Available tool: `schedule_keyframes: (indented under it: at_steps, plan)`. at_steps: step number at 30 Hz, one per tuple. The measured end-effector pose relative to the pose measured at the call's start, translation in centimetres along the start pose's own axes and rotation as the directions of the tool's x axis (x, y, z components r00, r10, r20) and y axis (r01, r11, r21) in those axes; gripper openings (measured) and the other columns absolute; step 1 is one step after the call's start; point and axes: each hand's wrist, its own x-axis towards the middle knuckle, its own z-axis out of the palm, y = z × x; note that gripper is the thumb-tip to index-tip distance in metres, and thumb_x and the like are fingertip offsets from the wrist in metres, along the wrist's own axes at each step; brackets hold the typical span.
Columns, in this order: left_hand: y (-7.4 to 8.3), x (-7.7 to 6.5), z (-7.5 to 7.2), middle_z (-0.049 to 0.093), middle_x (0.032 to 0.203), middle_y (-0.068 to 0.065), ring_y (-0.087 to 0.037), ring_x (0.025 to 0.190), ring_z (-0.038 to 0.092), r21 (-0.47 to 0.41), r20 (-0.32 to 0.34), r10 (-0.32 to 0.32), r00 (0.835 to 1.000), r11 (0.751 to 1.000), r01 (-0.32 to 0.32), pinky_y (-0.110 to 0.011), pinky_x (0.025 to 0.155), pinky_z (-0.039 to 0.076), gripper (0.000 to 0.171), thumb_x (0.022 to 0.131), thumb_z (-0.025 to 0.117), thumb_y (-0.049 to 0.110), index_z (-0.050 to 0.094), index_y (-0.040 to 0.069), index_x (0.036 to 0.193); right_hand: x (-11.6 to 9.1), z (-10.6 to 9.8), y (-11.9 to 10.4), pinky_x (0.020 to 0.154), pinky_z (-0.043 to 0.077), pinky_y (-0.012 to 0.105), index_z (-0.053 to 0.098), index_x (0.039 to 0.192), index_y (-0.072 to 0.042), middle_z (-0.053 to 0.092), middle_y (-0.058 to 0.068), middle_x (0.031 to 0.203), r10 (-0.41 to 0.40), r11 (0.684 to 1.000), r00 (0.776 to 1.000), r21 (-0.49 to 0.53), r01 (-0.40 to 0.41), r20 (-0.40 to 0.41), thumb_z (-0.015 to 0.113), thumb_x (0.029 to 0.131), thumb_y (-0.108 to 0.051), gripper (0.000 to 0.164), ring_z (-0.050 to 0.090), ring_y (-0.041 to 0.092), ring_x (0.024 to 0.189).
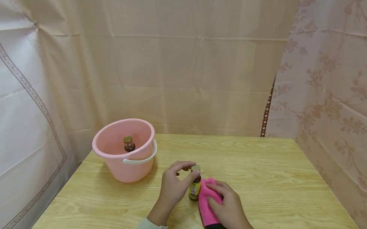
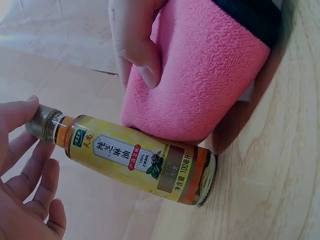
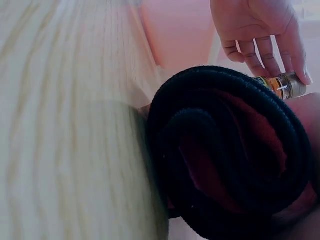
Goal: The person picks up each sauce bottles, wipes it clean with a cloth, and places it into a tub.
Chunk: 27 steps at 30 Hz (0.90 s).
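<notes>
A small glass bottle of sesame oil (image 1: 194,190) with a yellow label stands upright on the table. Thumb and fingertips of my left hand (image 1: 172,187) pinch its gold cap (image 2: 45,123); in the left wrist view the other fingers curl below the neck. My right hand (image 1: 229,209) grips a folded pink towel (image 1: 207,208) with a black edge, which lies against the bottle's side. The right wrist view shows the towel's dark rolled end (image 3: 165,105) up close, covering most of the bottle.
To the left stands a pink bucket (image 1: 133,171) with a white handle (image 1: 140,161). Inside it is another dark bottle (image 1: 129,145) with a gold cap. Curtains (image 1: 189,62) hang behind the wooden table (image 1: 265,169) and on both sides.
</notes>
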Motion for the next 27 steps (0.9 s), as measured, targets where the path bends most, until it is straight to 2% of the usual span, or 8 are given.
schedule_keyframes:
  at_steps: [3,5,11,14,19,21,24,27]
  plan:
    - [-0.01,0.0,-0.11,0.073,0.104,0.016,-0.016,0.105,0.064,0.002,0.01,-0.002,1.0,1.0,0.002,-0.052,0.091,0.041,0.024,0.088,0.081,0.044,0.078,0.036,0.111,-0.02,-0.11,-0.16,0.106,0.049,0.05,0.074,0.129,-0.023,0.062,0.004,0.143,-0.009,1.0,1.0,0.02,0.009,-0.012,0.078,0.09,-0.009,0.041,0.057,0.029,0.134]
    - [-0.03,0.03,-0.17,0.073,0.106,0.016,-0.016,0.106,0.064,0.004,0.019,0.0,1.0,1.0,0.0,-0.052,0.091,0.041,0.024,0.089,0.081,0.044,0.077,0.037,0.111,-0.01,-0.17,-0.27,0.102,0.052,0.045,0.074,0.129,-0.024,0.062,0.004,0.143,-0.015,0.999,1.0,0.037,0.016,-0.026,0.078,0.09,-0.008,0.042,0.059,0.027,0.132]
    - [0.18,0.06,-0.33,0.074,0.109,0.014,-0.016,0.106,0.064,0.022,0.037,0.0,0.999,1.0,-0.001,-0.05,0.09,0.041,0.025,0.091,0.08,0.041,0.079,0.029,0.113,-0.03,-0.32,-0.44,0.089,0.056,0.027,0.074,0.128,-0.024,0.061,0.002,0.143,-0.063,0.99,0.996,0.124,0.071,-0.063,0.078,0.09,-0.005,0.043,0.062,0.023,0.124]
    - [0.26,0.08,-0.36,0.074,0.109,0.013,-0.016,0.106,0.063,0.033,0.044,-0.001,0.999,0.999,0.0,-0.05,0.09,0.041,0.028,0.092,0.079,0.039,0.08,0.023,0.115,-0.11,-0.41,-0.43,0.089,0.056,0.026,0.073,0.129,-0.025,0.061,0.002,0.144,-0.113,0.98,0.99,0.154,0.124,-0.082,0.078,0.09,-0.004,0.044,0.062,0.023,0.125]
    - [0.32,0.17,-0.36,0.074,0.109,0.012,-0.015,0.106,0.063,0.034,0.056,-0.006,0.998,0.999,0.004,-0.049,0.091,0.042,0.027,0.093,0.078,0.04,0.079,0.026,0.115,-0.19,-0.55,-0.53,0.096,0.053,0.024,0.071,0.131,-0.027,0.059,-0.001,0.146,-0.19,0.963,0.974,0.171,0.209,-0.121,0.077,0.092,-0.006,0.045,0.059,0.023,0.131]
    - [0.34,0.19,-0.37,0.074,0.109,0.012,-0.017,0.107,0.063,0.029,0.06,-0.007,0.998,1.0,0.005,-0.048,0.091,0.041,0.026,0.092,0.078,0.04,0.079,0.028,0.115,-0.25,-0.58,-0.63,0.095,0.054,0.024,0.07,0.134,-0.026,0.058,-0.001,0.147,-0.211,0.951,0.969,0.201,0.234,-0.131,0.076,0.094,-0.007,0.045,0.059,0.024,0.131]
    - [0.28,0.18,-0.39,0.075,0.109,0.011,-0.022,0.107,0.064,0.02,0.068,-0.012,0.998,1.0,0.01,-0.049,0.092,0.04,0.026,0.092,0.078,0.04,0.079,0.028,0.116,-0.33,-0.6,-0.8,0.093,0.055,0.024,0.069,0.136,-0.025,0.056,0.0,0.149,-0.226,0.939,0.965,0.232,0.252,-0.136,0.074,0.096,-0.009,0.044,0.059,0.025,0.131]
    - [0.2,0.18,-0.39,0.075,0.11,0.012,-0.024,0.109,0.064,0.011,0.074,-0.022,0.997,1.0,0.022,-0.052,0.093,0.04,0.024,0.093,0.078,0.04,0.079,0.03,0.115,-0.31,-0.57,-0.83,0.095,0.054,0.023,0.068,0.137,-0.025,0.056,0.0,0.149,-0.223,0.945,0.967,0.216,0.246,-0.124,0.074,0.096,-0.009,0.044,0.058,0.025,0.133]
